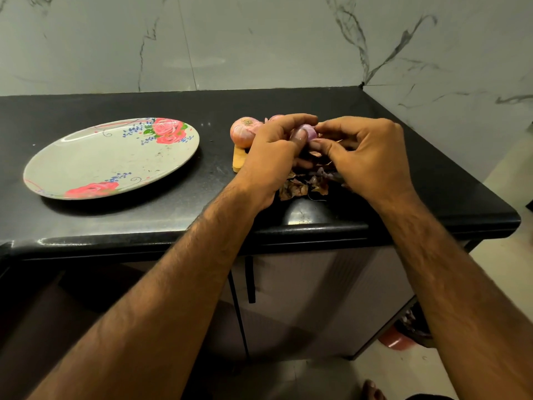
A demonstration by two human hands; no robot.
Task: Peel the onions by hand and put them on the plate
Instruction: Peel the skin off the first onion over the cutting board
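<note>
A small purple onion [308, 133] sits between both hands above the black counter. My left hand [271, 157] grips it, thumb pressed on its front. My right hand [366, 157] pinches at the onion's right side with thumb and fingertips. An unpeeled pink onion [243, 132] lies just left of my left hand, and part of another one [276, 118] peeks out behind my fingers. Dry brown and purple peels [305, 184] lie in a heap under the hands. The white plate with red roses [86, 166] stands on the counter to the left with nothing on it.
An orange-brown wooden piece [238, 161] pokes out under my left hand. The black counter [173, 215] ends at a rounded front edge, and marble wall panels [259, 41] stand behind and on the right. Cabinet doors [302, 298] are below, with a red bin [403, 336] on the floor.
</note>
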